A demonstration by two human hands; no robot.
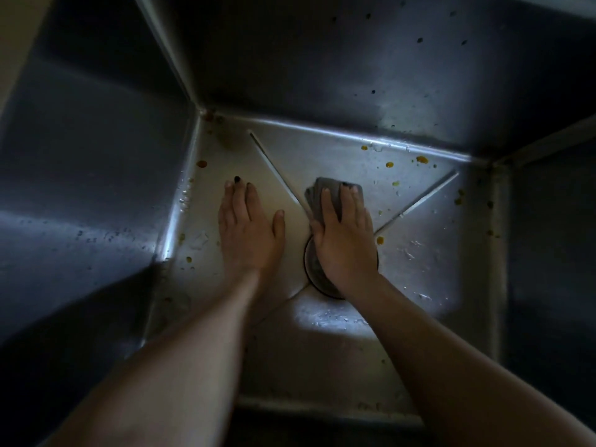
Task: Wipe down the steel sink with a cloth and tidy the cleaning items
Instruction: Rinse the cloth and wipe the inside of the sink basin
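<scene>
The right hand (343,240) pressed a grey cloth (322,191) just beyond the drain (314,272), fingers straight and together. Left of the drain lay the left hand (248,230), flat, thumb spread.

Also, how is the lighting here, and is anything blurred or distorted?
Head view: dim overall, with a bright patch on the sink floor and glare along its left seam; the wide lens splays the walls; the foreground is dark and soft, the right hand on the cloth sharper.
</scene>
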